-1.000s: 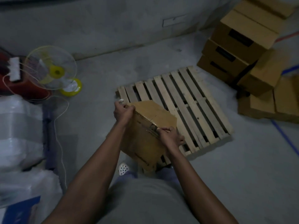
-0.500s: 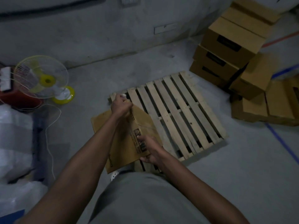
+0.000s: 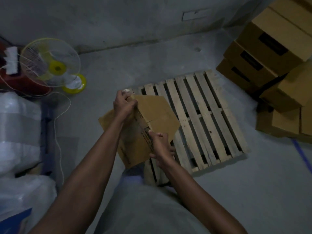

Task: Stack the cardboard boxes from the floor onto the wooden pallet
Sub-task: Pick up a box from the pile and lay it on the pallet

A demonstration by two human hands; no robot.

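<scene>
Head view, cardboard box [image 3: 157,115] between left grip [image 3: 124,105], right grip [image 3: 160,146]

Single view, from a camera worn on my head. It faces forward and steeply down, over my chest and both forearms. My left hand [image 3: 124,105] and right hand [image 3: 160,146] sit near centre frame, close to the lens, gripping a cardboard box [image 3: 157,114]. The wooden pallet [image 3: 202,115] lies farther off on the floor [image 3: 253,191]. The wall [image 3: 118,22] crosses the top edge, with a fan [image 3: 50,65] upper left and stacked boxes [image 3: 270,48] upper right.
</scene>
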